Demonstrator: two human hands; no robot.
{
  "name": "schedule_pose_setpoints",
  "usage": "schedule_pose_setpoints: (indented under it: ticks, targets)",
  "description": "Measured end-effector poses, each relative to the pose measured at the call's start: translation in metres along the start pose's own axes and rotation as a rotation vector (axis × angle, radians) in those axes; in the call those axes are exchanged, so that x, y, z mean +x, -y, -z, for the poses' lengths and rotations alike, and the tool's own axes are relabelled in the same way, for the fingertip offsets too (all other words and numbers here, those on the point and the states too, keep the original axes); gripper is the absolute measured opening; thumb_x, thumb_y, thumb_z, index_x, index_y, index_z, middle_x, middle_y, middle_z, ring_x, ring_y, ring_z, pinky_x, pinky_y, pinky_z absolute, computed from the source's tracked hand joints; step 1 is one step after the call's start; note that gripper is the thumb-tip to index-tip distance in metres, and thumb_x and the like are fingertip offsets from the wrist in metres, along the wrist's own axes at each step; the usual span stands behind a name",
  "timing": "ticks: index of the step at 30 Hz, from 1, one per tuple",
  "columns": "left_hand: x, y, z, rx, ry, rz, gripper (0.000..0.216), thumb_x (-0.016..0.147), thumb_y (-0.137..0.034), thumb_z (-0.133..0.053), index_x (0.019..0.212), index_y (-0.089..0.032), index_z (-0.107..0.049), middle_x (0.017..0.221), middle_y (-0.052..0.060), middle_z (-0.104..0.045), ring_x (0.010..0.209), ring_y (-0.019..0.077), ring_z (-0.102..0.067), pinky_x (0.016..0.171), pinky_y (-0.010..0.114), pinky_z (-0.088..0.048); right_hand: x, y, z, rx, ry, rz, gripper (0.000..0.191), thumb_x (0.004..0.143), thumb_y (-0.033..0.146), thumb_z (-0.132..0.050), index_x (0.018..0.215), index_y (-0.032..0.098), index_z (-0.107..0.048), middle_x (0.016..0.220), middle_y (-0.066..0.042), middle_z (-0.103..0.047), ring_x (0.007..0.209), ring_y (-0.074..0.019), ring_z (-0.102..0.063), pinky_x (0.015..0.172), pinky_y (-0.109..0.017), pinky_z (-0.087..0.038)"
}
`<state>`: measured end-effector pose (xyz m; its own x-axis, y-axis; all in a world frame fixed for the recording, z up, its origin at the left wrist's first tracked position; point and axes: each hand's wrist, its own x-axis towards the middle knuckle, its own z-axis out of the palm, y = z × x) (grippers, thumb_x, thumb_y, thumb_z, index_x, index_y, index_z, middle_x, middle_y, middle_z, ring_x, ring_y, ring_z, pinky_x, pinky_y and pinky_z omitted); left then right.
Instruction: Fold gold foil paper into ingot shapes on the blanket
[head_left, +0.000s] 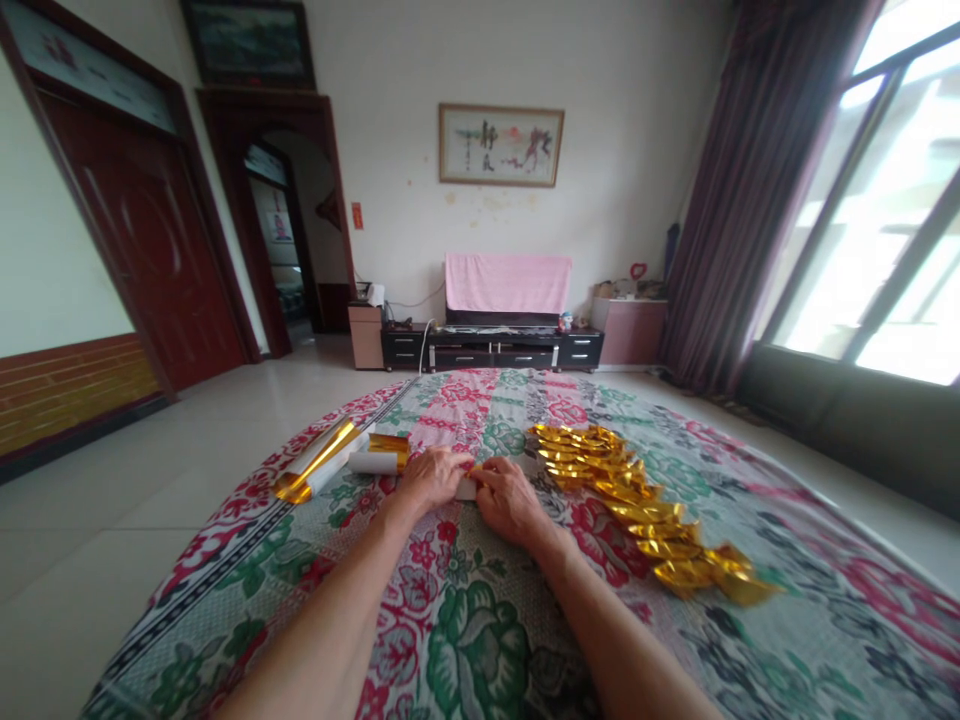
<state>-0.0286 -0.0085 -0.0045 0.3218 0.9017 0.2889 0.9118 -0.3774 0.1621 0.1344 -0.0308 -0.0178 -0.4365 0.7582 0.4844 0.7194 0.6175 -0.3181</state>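
My left hand [433, 478] and my right hand [508, 498] meet low over the cloth-covered table, fingers closed on one small piece of paper [466, 489]. Its pale side faces up between them, with a bit of gold at the fingertips; its exact shape is mostly hidden. On the right lie several shiny gold folded paper ingots [651, 513] in overlapping rows. Left of my left hand is a curled gold foil sheet with a white back [373, 462]. Farther left rests a larger roll of gold foil paper [319, 462].
A floral tablecloth [480, 640] in red, green and white covers the round table. Beyond it stands a low black TV cabinet [465, 355] with a pink cloth [508, 283] over the screen. Dark curtains [724, 200] and a window are at right, a red door [142, 230] at left.
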Motion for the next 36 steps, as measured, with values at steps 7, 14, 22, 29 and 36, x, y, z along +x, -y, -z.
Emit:
schedule_pose_setpoints:
  ticks: [7, 14, 22, 29, 36]
  targets:
    - [0.002, 0.005, -0.001, -0.146, -0.018, 0.029, 0.027, 0.079, -0.025, -0.045, 0.095, -0.027, -0.067, 0.093, 0.001, -0.067, 0.087, 0.0152, -0.06, 0.08, 0.025, -0.043, -0.001, 0.004, 0.008, 0.003, 0.068, -0.004, 0.033, 0.069, 0.017, -0.052, 0.099, 0.021, -0.064, 0.096, -0.005, -0.055, 0.087, -0.0161, -0.049, 0.08, -0.028, -0.037]
    - [0.002, 0.008, 0.0, -0.201, -0.024, -0.003, 0.028, 0.076, -0.021, -0.046, 0.092, -0.025, -0.069, 0.091, 0.001, -0.068, 0.084, 0.0151, -0.06, 0.077, 0.024, -0.044, -0.001, 0.005, 0.004, -0.056, 0.038, -0.015, 0.026, 0.071, 0.018, -0.049, 0.092, 0.019, -0.064, 0.093, -0.006, -0.055, 0.086, -0.016, -0.048, 0.08, -0.026, -0.036]
    - [0.004, 0.013, 0.0, -0.255, 0.021, -0.067, 0.031, 0.068, -0.017, -0.049, 0.09, -0.024, -0.069, 0.089, 0.0, -0.065, 0.081, 0.014, -0.059, 0.074, 0.023, -0.046, 0.0, 0.001, 0.003, -0.092, 0.017, -0.057, 0.027, 0.074, 0.019, -0.048, 0.097, 0.019, -0.062, 0.097, -0.007, -0.056, 0.09, -0.0177, -0.049, 0.081, -0.027, -0.036]
    - [0.004, 0.016, 0.001, -0.303, 0.031, -0.212, 0.034, 0.061, -0.015, -0.055, 0.091, -0.022, -0.069, 0.1, 0.002, -0.062, 0.092, 0.0155, -0.056, 0.088, 0.026, -0.042, 0.0, -0.002, 0.003, -0.068, -0.006, -0.041, 0.025, 0.075, 0.018, -0.047, 0.095, 0.018, -0.062, 0.095, -0.007, -0.056, 0.09, -0.0167, -0.049, 0.083, -0.027, -0.035]
    - [0.002, 0.013, 0.004, -0.354, 0.03, -0.18, 0.033, 0.062, -0.013, -0.058, 0.092, -0.021, -0.069, 0.107, 0.004, -0.06, 0.1, 0.0162, -0.054, 0.093, 0.027, -0.04, 0.001, -0.004, 0.001, -0.074, -0.024, -0.025, 0.023, 0.077, 0.016, -0.046, 0.093, 0.018, -0.062, 0.092, -0.006, -0.057, 0.09, -0.016, -0.049, 0.083, -0.027, -0.035]
